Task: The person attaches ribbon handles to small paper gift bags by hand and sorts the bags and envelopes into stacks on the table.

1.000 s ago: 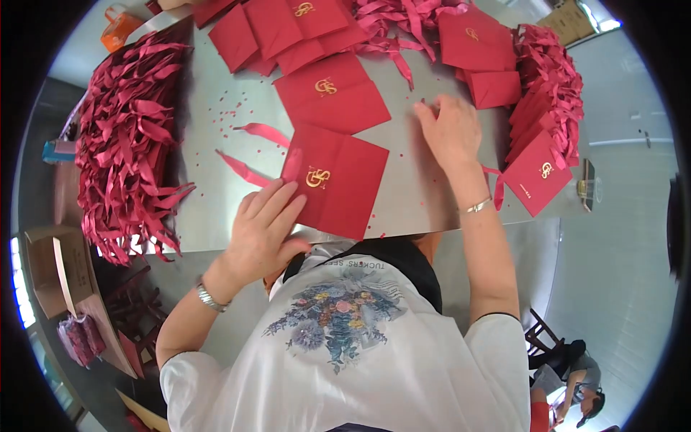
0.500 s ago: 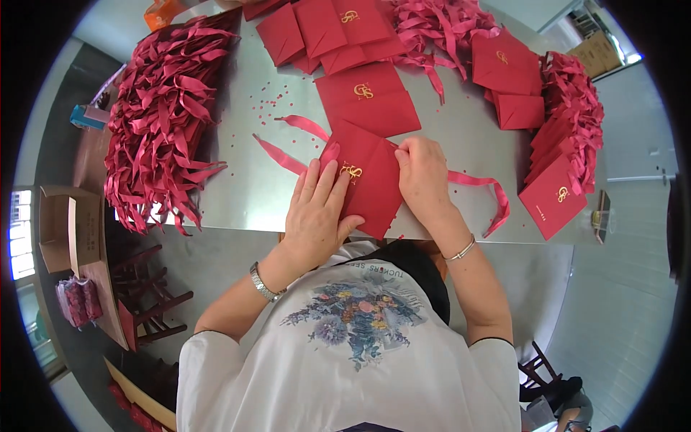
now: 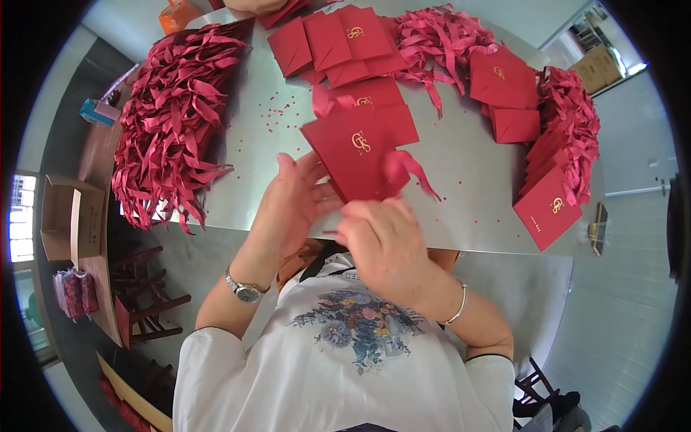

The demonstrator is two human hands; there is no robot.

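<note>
A red paper gift bag [image 3: 356,155] with a gold emblem is tilted above the table in front of me. Pink-red ribbon [image 3: 414,173] loops out at its right, and more shows behind its top. My left hand [image 3: 294,198] has its palm turned up and its fingers stretched out, the tips reaching the bag's left edge. At the bag's lower end my right hand [image 3: 387,241] is closed, slightly blurred. What looks like a thin dark-red ribbon end pokes out from its fingers. Another red bag [image 3: 403,119] lies flat behind, partly covered.
Heaped bags with ribbon handles [image 3: 173,122] line the table's left. Flat red bags [image 3: 331,43] and a ribbon pile [image 3: 443,43] lie at the back. More bags [image 3: 551,205] stand in a row at right. Red paper dots [image 3: 281,111] are scattered on the metal table [image 3: 252,165].
The bag has come up off the table and turned. My left hand has lifted off its face and turned palm up. My right hand has moved from its right edge to its lower end.
</note>
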